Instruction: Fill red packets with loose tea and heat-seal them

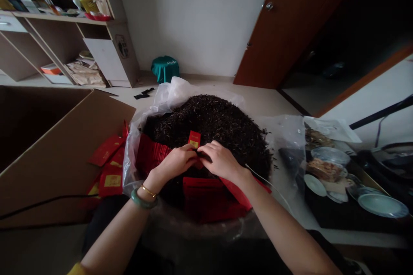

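Note:
A small red packet [194,136] with a gold patch points away from me, its near end between my fingers. My left hand [178,159], with a green bangle and a gold bracelet at the wrist, pinches it from the left. My right hand [218,158] grips the same end from the right, and its fingertips nearly meet the left ones. Beneath lies a large heap of dark dried leaves, like loose tea [213,114], in a container lined with clear plastic [132,150]. A row of red packets [150,152] stands at the left of the heap. More red packets [206,200] lie near me.
An open cardboard box [74,137] stands at left, with several red packets [111,180] beside it. At right, a dark tray [335,217] bears clear tubs and lids [382,205]. A green-covered stool or bin [165,68] is by the wall. A thin white stick [267,184] lies near my right forearm.

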Available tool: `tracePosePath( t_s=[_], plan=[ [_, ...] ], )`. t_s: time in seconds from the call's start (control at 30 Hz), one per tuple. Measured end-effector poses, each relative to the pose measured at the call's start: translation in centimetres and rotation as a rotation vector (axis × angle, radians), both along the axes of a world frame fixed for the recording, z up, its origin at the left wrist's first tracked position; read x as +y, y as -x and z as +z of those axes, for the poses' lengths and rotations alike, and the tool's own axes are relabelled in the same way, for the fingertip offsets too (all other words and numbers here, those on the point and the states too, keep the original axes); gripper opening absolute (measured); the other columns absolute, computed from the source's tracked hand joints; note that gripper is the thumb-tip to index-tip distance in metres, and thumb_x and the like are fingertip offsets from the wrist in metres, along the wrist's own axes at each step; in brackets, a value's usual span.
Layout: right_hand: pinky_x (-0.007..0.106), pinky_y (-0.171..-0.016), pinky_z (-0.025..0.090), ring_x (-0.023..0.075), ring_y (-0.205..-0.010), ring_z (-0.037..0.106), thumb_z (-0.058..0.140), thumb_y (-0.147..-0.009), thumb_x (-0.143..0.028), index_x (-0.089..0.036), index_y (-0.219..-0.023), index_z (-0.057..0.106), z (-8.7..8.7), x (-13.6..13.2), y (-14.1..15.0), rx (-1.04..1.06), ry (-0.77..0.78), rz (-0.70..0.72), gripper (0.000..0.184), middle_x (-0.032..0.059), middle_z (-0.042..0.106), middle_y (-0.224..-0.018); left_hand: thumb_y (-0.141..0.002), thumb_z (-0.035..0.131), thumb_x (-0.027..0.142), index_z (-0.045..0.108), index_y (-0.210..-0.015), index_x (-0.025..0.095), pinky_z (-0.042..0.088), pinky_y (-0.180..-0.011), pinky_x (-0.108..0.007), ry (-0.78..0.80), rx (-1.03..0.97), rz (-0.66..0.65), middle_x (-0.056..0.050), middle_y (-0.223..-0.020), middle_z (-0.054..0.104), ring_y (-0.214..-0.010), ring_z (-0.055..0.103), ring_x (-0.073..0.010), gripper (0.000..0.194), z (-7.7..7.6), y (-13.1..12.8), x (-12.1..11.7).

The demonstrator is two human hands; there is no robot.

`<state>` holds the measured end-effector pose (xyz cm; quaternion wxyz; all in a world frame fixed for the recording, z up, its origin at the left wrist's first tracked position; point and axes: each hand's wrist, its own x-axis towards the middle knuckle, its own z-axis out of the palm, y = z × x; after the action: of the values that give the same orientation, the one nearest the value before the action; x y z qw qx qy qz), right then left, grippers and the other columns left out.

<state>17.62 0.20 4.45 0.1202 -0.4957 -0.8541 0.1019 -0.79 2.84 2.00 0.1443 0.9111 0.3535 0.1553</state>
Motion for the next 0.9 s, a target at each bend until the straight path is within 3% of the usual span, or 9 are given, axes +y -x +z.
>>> tracePosePath(
  t_s=[0.13, 0.3, 0.5, 0.6, 0.77, 0.9],
  plan=[
    [0.031, -0.083, 0.044, 0.0194, -0.093, 0.056, 0.054, -0.086, -0.022, -0.017, -0.097, 0.065, 0.0, -0.1, 0.0, -0.124, 0.091, 0.03, 0.016, 0.0078, 0.065, -0.1, -0.086, 0.05, 0.016, 0.06, -0.09, 0.016, 0.049, -0.073, -0.026, 0.024, 0.017, 0.012, -0.005, -0.092, 0.061, -0.081, 0.061, -0.016, 0.011, 0.2, -0.1, -0.1],
    [0.03, -0.086, 0.044, 0.0204, -0.098, 0.06, 0.05, -0.091, -0.032, -0.015, -0.106, 0.062, -0.7, -0.1, 0.3, -0.081, 0.12, 0.117, 0.026, 0.0104, 0.067, -0.105, -0.084, 0.05, 0.013, 0.057, -0.089, 0.017, 0.047, -0.068, -0.025, 0.023, 0.035, 0.016, -0.003, -0.087, 0.061, -0.075, 0.06, -0.0146, 0.009, 0.6, -0.2, -0.3],
    [0.03, -0.072, 0.047, 0.0233, -0.089, 0.064, 0.052, -0.088, -0.031, -0.017, -0.11, 0.059, 0.1, 0.0, 0.0, -0.193, 0.122, -0.037, 0.027, 0.0107, 0.069, -0.095, -0.086, 0.052, 0.024, 0.057, -0.092, 0.017, 0.046, -0.062, -0.023, -0.067, 0.082, 0.052, -0.004, -0.088, 0.062, -0.072, 0.06, -0.0146, 0.01, 0.9, 0.0, -0.3],
    [0.031, -0.077, 0.047, 0.023, -0.095, 0.063, 0.052, -0.089, -0.029, -0.022, -0.111, 0.061, 0.1, -0.2, 0.0, -0.185, 0.088, -0.003, 0.026, 0.0075, 0.068, -0.102, -0.086, 0.052, 0.025, 0.059, -0.088, 0.017, 0.046, -0.062, -0.022, -0.101, 0.114, 0.054, -0.004, -0.086, 0.061, -0.073, 0.06, -0.0141, 0.011, 1.1, 0.2, -0.3],
    [0.027, -0.079, 0.047, 0.0209, -0.097, 0.064, 0.056, -0.085, -0.027, -0.021, -0.111, 0.062, -0.9, -0.4, 0.7, -0.131, 0.166, 0.039, 0.027, 0.0077, 0.067, -0.108, -0.084, 0.055, 0.021, 0.063, -0.086, 0.019, 0.048, -0.074, -0.026, -0.133, 0.088, -0.054, -0.005, -0.104, 0.062, -0.09, 0.06, -0.017, 0.009, 0.8, 0.3, -0.1],
    [0.026, -0.075, 0.046, 0.0199, -0.093, 0.066, 0.049, -0.091, -0.03, -0.025, -0.103, 0.067, -0.1, -0.3, 0.7, -0.115, 0.207, 0.013, 0.022, 0.0048, 0.07, -0.101, -0.086, 0.054, 0.021, 0.062, -0.083, 0.017, 0.048, -0.073, -0.027, -0.088, 0.045, -0.064, -0.005, -0.088, 0.064, -0.082, 0.06, -0.0169, 0.01, 0.6, 0.1, 0.0]
  ],
)
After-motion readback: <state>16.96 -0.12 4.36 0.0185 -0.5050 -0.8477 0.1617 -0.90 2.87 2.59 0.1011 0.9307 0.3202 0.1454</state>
